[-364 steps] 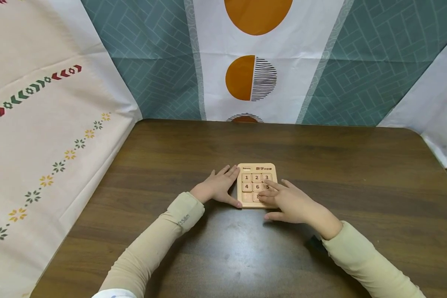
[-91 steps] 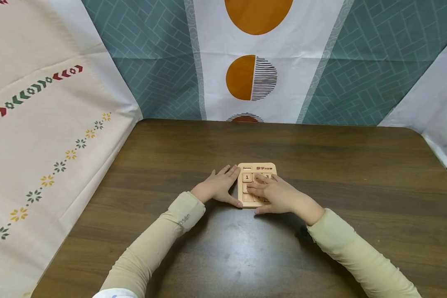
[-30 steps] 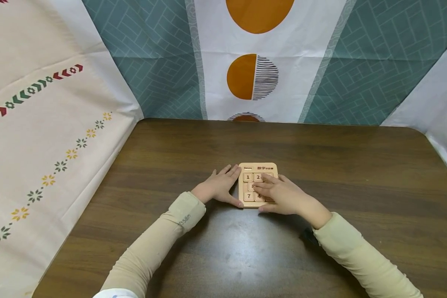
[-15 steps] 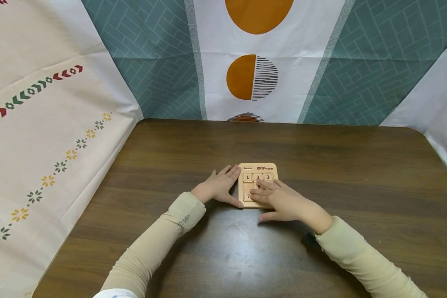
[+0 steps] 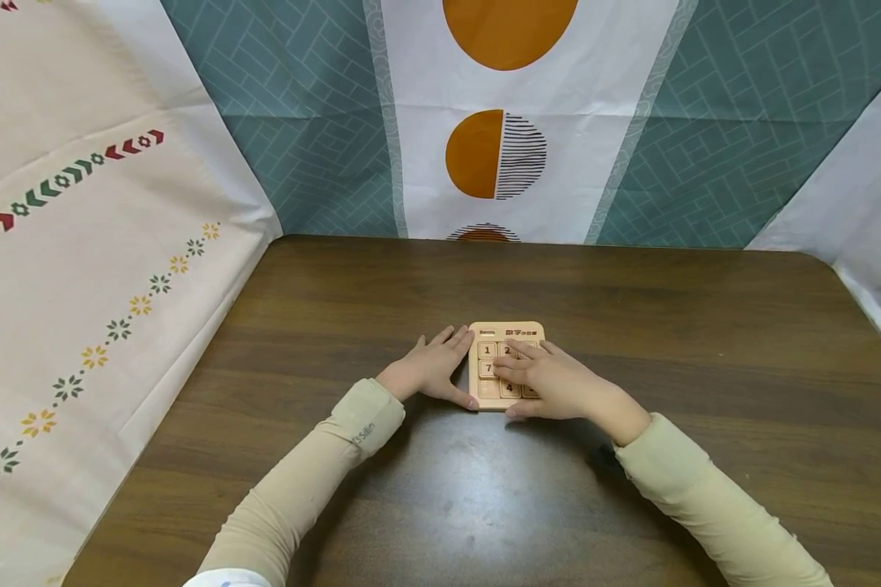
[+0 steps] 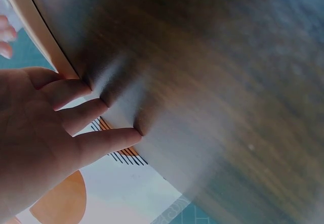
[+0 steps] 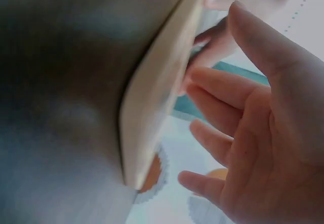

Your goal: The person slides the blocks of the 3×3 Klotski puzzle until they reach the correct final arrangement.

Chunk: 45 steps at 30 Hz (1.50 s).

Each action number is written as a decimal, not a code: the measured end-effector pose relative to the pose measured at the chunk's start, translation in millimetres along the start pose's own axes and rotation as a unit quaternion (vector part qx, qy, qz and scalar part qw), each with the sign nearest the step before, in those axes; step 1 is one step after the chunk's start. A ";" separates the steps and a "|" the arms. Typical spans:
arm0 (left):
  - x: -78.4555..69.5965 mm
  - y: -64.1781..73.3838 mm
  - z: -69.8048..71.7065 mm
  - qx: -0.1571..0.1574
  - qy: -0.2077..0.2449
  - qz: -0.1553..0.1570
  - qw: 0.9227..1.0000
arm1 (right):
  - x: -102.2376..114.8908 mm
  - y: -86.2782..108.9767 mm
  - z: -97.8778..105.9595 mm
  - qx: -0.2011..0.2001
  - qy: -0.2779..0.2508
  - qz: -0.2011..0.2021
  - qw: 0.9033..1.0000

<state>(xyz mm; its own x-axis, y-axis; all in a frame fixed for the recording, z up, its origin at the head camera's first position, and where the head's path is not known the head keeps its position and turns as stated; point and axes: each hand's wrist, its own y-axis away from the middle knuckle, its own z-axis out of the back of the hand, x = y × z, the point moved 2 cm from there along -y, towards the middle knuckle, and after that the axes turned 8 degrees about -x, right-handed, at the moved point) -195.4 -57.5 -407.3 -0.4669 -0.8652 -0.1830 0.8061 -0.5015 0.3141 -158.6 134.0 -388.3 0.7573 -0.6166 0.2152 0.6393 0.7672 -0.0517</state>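
A light wooden sliding number puzzle (image 5: 484, 399) lies flat on the brown table. Tiles 1, 2, 7 and 4 can be read in the head view; my right fingers hide several others. The bottom-left slot bears no tile, and the 7 tile (image 5: 488, 368) sits just above it. Along the puzzle's left edge rests my left hand (image 5: 431, 368), fingers spread and thumb at the lower-left corner. My right hand (image 5: 561, 383) reaches over the puzzle from the right, extended fingertips on or just above the middle tiles. Its thumb is by the near edge.
The dark wooden table (image 5: 382, 277) surrounds the puzzle. Behind it hangs a patterned cloth (image 5: 323, 163) in teal and white with orange circles. A white cloth (image 5: 117, 342) with flower motifs borders the left side.
The 7 tile has moved up from the bottom-left slot into the left of the middle row. My right hand has shifted slightly away from the body. My left hand stays put.
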 end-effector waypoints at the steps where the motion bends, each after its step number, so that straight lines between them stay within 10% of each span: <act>1: 0.0 0.2 0.1 0.000 0.000 0.000 1.000 | 1.4 3.0 1.2 -0.001 -0.001 0.002 1.000; 18: 1.3 -0.7 -1.3 -0.007 0.002 -0.003 1.000 | 20.7 9.1 -12.5 -0.006 -0.002 0.022 1.000; 31: -0.1 -0.9 -1.6 0.002 0.001 -0.002 1.000 | -10.6 29.6 4.3 -0.035 0.019 -0.072 0.997; 45: -0.4 0.4 0.4 -0.005 0.003 -0.005 1.000 | -3.7 47.0 -0.3 -0.026 -0.004 -0.058 0.998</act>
<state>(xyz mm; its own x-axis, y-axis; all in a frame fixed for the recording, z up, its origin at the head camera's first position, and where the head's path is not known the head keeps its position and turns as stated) -195.0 -57.4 -406.6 -0.4719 -0.8604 -0.1923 0.8056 -0.5095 0.3025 -131.4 172.3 -391.8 0.6773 -0.6987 0.2304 0.7285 0.6807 -0.0772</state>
